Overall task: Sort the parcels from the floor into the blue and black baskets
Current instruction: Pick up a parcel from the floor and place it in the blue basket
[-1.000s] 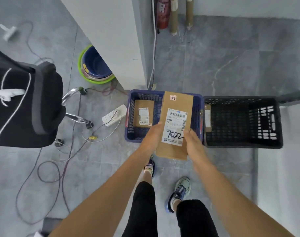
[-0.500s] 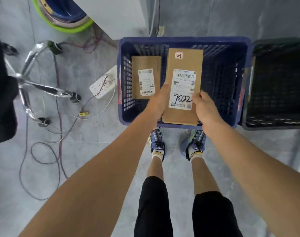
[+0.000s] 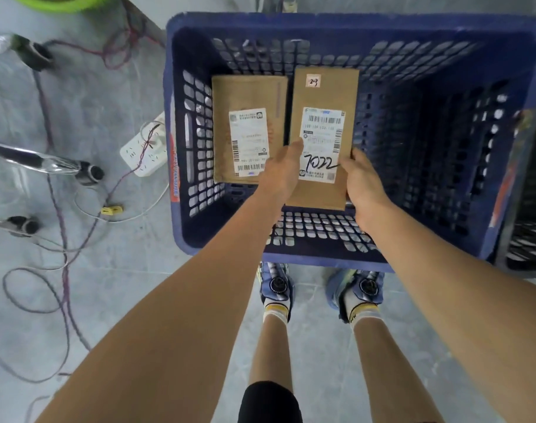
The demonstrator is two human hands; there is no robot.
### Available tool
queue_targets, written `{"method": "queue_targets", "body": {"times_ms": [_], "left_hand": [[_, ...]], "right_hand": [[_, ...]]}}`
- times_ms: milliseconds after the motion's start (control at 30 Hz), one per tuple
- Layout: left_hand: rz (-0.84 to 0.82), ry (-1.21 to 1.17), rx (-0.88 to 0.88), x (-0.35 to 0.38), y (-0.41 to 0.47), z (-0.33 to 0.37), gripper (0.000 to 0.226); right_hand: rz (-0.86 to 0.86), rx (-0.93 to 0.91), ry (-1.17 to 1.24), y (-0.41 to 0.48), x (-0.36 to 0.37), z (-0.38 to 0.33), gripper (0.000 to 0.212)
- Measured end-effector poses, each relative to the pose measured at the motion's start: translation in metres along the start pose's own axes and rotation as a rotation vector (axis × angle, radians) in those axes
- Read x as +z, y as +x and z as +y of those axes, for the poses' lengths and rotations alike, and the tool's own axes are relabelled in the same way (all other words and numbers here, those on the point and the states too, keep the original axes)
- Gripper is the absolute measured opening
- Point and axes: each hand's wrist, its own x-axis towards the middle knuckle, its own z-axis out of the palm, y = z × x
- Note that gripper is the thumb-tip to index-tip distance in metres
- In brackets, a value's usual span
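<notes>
Head camera looks straight down, and I count two hands, two parcels and two baskets. My person's left hand (image 3: 280, 170) and right hand (image 3: 363, 184) both grip one long brown parcel (image 3: 324, 93) at its near end. The left thumb lies on top of its white label, and the right fingers curl round its right edge. This parcel is inside the walls of the blue basket (image 3: 321, 21). I cannot tell if it touches the bottom. It has one big white label with "7022" in black pen and one tiny white sticker near the far end. A second brown parcel (image 3: 248, 96) lies flat on the bottom of the blue basket, just beside the held one, on its left. It has one white label too. No hand touches it. The black basket (image 3: 526, 239) stands right beside the blue one, on its right, and I see only a thin strip of it. Below the blue basket I see two blue shoes, the left shoe (image 3: 275, 285) and the right shoe (image 3: 363, 288), on the grey floor (image 3: 107, 300). On the left of the floor there is one white power strip (image 3: 144, 154), one small yellow plug (image 3: 110, 210), many loose wires (image 3: 65, 270) and a shiny chair leg (image 3: 31, 157).
</notes>
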Motion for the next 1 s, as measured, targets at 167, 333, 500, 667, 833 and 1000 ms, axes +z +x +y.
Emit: {"method": "queue_targets", "body": {"times_ms": [167,333,500,667,833,1000], "left_hand": [[0.057,0.068,0.131,0.001,0.014,-0.008,0.048],[0.045,0.194,0.157,0.011,0.028,-0.016,0.048],[-0.031,0.162,0.168,0.019,0.033,-0.023,0.047],[-0.028,0.136,0.188,0.022,0.038,-0.032,0.044],[-0.01,0.153,0.195,0.028,0.037,-0.038,0.057],[-0.023,0.115,0.135,0.025,0.026,-0.025,0.061]], "right_hand": [[-0.039,0.024,0.045,0.019,0.014,0.003,0.046],[-0.071,0.083,0.049,0.038,0.017,0.017,0.07],[-0.061,0.149,0.099,0.044,0.017,0.008,0.052],[-0.081,0.125,0.119,0.048,0.018,0.011,0.035],[-0.105,0.107,0.157,0.053,0.018,0.018,0.037],[-0.129,0.133,0.181,0.041,0.013,0.005,0.061]]}}
